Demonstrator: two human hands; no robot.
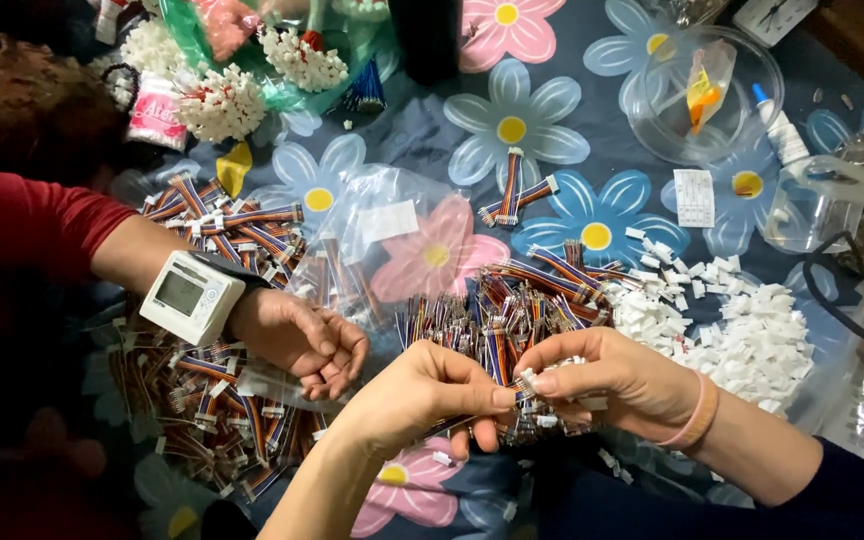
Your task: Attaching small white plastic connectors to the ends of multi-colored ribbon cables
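My left hand (422,395) pinches the end of a short multicoloured ribbon wire (452,424) low in the middle of the view. My right hand (612,380), with a pink band on its wrist, holds a small white plastic connector (529,380) against that wire end, and a few more white pieces show under its fingers. Both hands meet just in front of a heap of loose coloured wires (512,300). A heap of white connectors (752,335) lies right of my right hand.
Another person's hand (302,340), with a red sleeve and a white wrist monitor (190,296), rests at the left over a pile of wires fitted with connectors (222,230). A clear bag (392,220), a clear bowl (752,110) and a small white bottle (777,125) lie on the flowered cloth (422,130).
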